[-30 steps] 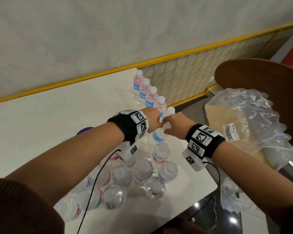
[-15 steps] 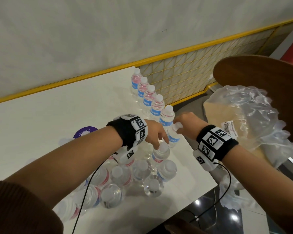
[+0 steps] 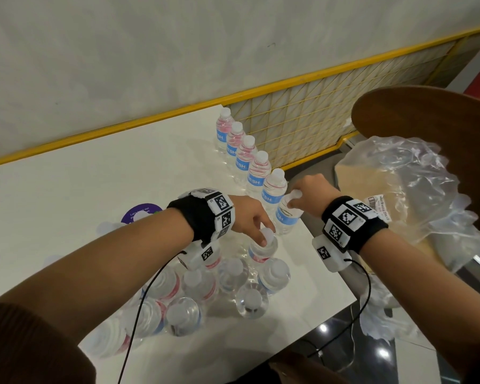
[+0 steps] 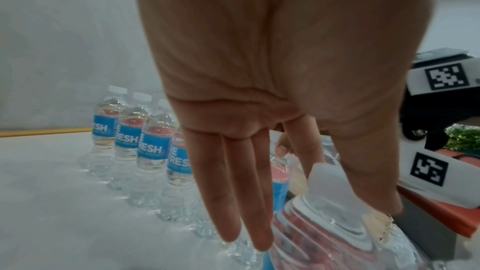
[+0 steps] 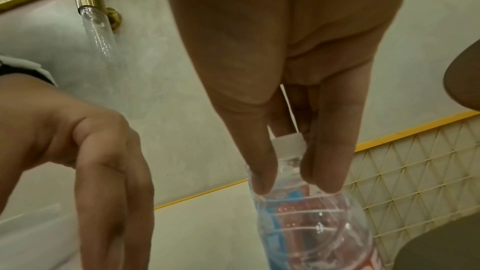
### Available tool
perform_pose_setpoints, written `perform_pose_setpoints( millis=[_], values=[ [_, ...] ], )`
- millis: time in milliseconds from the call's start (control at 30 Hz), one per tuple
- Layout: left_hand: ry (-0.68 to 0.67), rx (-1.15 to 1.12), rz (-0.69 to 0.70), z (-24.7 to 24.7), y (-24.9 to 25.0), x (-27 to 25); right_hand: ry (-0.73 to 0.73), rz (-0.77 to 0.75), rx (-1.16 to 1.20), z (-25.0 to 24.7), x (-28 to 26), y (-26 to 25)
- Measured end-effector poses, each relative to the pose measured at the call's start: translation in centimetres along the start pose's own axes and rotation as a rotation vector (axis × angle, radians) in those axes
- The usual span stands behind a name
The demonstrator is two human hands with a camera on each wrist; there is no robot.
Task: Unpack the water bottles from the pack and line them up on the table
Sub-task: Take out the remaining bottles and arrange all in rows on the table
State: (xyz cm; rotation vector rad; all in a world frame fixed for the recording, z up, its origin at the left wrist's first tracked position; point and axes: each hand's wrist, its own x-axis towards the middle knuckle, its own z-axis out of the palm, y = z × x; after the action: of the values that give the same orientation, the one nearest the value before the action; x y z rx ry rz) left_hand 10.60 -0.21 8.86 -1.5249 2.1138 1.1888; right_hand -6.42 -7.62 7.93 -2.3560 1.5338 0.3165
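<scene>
Five small water bottles (image 3: 245, 156) with blue labels stand in a row (image 4: 145, 141) along the right edge of the white table (image 3: 81, 195). A sixth bottle (image 3: 287, 214) stands at the row's near end. My right hand (image 3: 295, 199) pinches its neck just under the cap (image 5: 288, 143) between thumb and fingers (image 5: 288, 182). Several more bottles (image 3: 205, 286) stand bunched near the table's front. My left hand (image 3: 263, 236) reaches down onto one of them (image 3: 262, 249), its cap (image 4: 330, 176) between thumb and index finger (image 4: 337, 188); the other fingers (image 4: 233, 192) hang straight.
Crumpled clear plastic wrap (image 3: 399, 189) lies on a brown chair (image 3: 427, 115) right of the table. A yellow mesh barrier (image 3: 316, 120) runs behind the row. A purple sticker (image 3: 142, 214) is on the tabletop. The table's right edge (image 3: 330, 261) is close to the row.
Both hands were together on one bottle. The right hand has carried it right to the near end of the row; the left hand has dropped onto a bottle in the bunch.
</scene>
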Motion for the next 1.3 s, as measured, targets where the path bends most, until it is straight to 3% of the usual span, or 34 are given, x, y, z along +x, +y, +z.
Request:
perform_pose_setpoints(
  millis=[233, 367, 400, 533, 600, 733, 933, 1200, 1300],
  values=[
    [0.028, 0.094, 0.039, 0.1, 0.5, 0.0, 0.019, -0.004, 0.03, 0.2, -0.7, -0.5],
    [0.138, 0.181, 0.039, -0.6, -0.2, -0.3, 0.165, -0.084, 0.087, 0.0, -4.6, -1.4],
    [0.158, 0.193, 0.029, -0.9, -0.7, -0.5, 0.122, -0.142, 0.107, 0.0, -6.0, -1.7],
    [0.218, 0.233, -0.052, -2.8, -2.6, -0.9, -0.322, -0.319, -0.034, 1.8, -10.3, -3.3],
    [0.243, 0.274, -0.105, -3.9, -3.4, -0.6, -0.37, -0.324, -0.073, 3.0, -10.6, -3.8],
    [0.347, 0.298, -0.239, -5.9, -5.7, -0.2, -0.314, -0.33, -0.07, 3.0, -8.8, -4.4],
    [0.526, 0.128, -0.458, -8.8, -10.1, -0.2, -0.171, -0.351, -0.066, -0.1, -3.7, -7.0],
    [0.619, 0.059, -0.55, -10.8, -16.3, -0.3, -0.058, -0.3, -0.087, -3.8, 6.0, -12.4],
    [0.577, -0.003, -0.482, -10.3, -17.6, 0.2, -0.057, -0.285, -0.099, -3.2, 8.4, -13.3]
  ],
)
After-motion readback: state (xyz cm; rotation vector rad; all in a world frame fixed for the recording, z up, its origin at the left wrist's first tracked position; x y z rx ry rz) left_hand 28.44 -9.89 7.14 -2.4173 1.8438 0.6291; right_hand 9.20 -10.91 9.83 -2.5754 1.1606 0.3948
